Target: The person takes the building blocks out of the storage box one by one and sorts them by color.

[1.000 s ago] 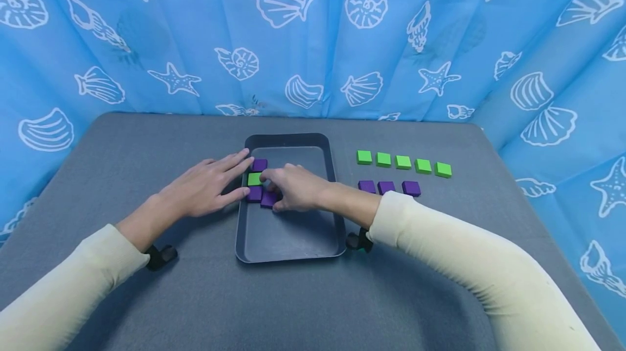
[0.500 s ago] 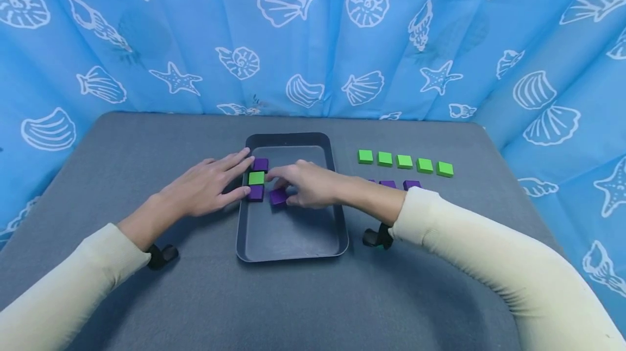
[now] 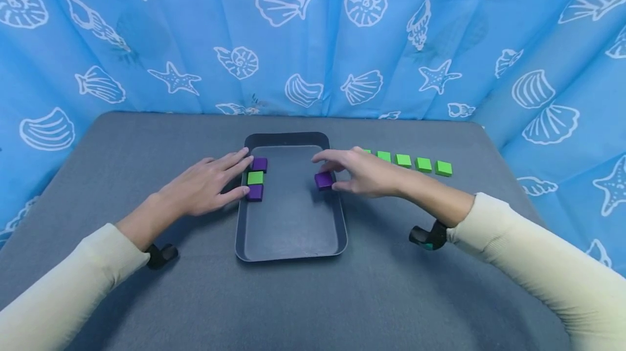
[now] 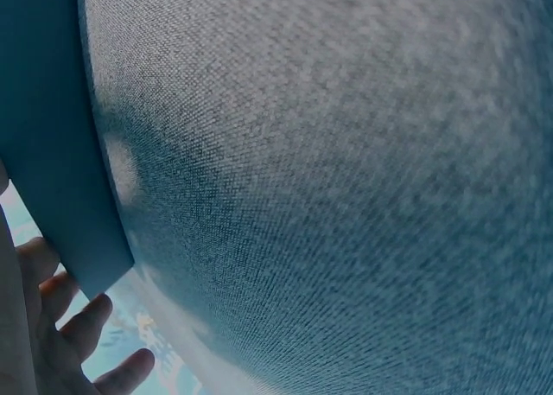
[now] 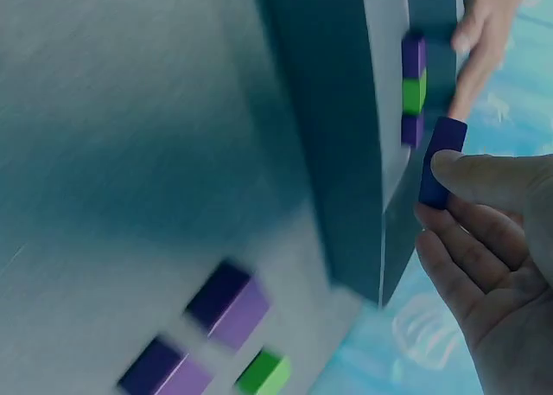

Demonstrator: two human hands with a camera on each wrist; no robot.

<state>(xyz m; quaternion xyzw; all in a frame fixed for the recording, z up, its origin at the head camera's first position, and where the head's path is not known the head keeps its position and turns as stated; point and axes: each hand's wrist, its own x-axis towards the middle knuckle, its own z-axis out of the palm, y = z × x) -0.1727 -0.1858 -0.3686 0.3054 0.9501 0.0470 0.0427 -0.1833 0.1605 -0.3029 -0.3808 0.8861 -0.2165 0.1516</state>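
Note:
My right hand (image 3: pixel 369 173) pinches a purple block (image 3: pixel 323 180) between thumb and fingers over the right side of a dark tray (image 3: pixel 288 231). In the right wrist view the held block (image 5: pixel 441 170) is clear of the tray floor. Fingers straight and spread, my left hand (image 3: pixel 205 185) lies at the tray's left rim, close to a short column of blocks. That column runs along the left wall: a purple block (image 3: pixel 260 164) at the far end, a green block (image 3: pixel 255 177) in the middle, another purple block (image 3: pixel 255 193) nearest me.
A row of several green blocks (image 3: pixel 423 164) lies on the grey table (image 3: pixel 195 296) right of the tray, partly behind my right hand. Loose purple blocks (image 5: pixel 229 304) show in the right wrist view; my right arm hides them from the head. A blue shell-patterned curtain (image 3: pixel 313 41) hangs behind.
My right hand has drawn the purple block out from beside the column and carried it right, up to the tray's right side. The left hand has stayed put.

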